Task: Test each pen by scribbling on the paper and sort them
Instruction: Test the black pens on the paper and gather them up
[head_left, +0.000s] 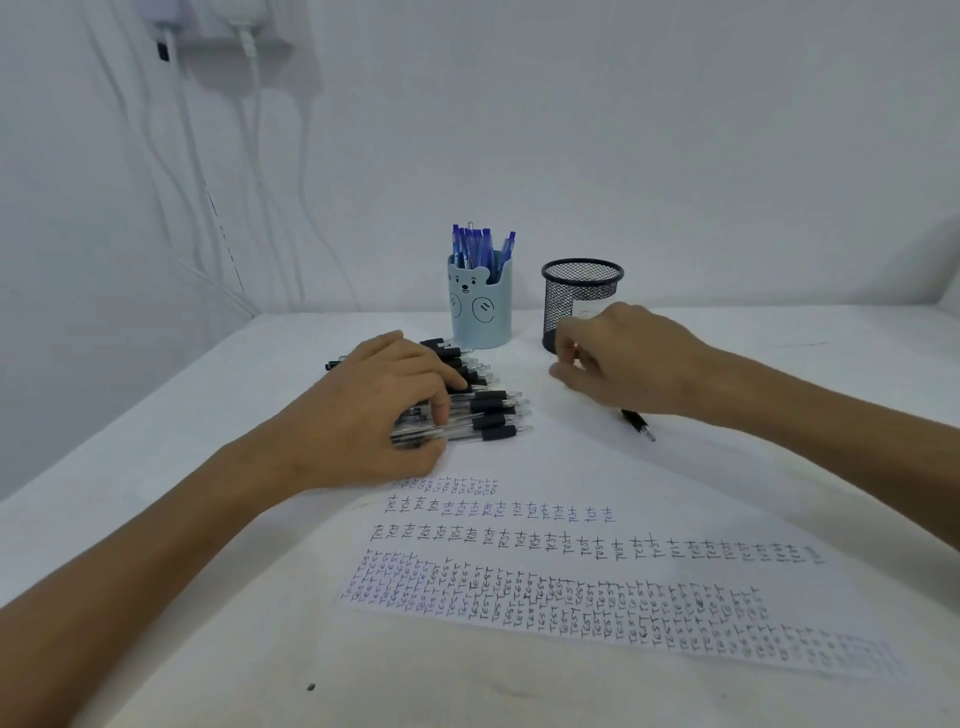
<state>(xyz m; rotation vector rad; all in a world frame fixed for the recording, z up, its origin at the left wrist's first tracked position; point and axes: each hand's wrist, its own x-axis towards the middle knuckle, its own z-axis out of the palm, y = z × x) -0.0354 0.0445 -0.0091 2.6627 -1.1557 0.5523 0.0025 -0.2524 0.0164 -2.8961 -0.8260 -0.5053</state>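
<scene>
Black wire-mesh cup (581, 301), matt plastic bear holder (480, 306) (smooth), written-over paper (597, 571).

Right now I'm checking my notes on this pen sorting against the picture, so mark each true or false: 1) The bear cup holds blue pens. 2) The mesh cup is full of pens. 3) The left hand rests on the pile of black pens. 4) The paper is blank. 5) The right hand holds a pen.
1) True: blue pens stand in the bear cup.
2) False: the mesh cup shows no pens.
3) True: the left hand lies on the black pens.
4) False: the paper carries rows of writing.
5) True: the right hand holds a pen.
</scene>
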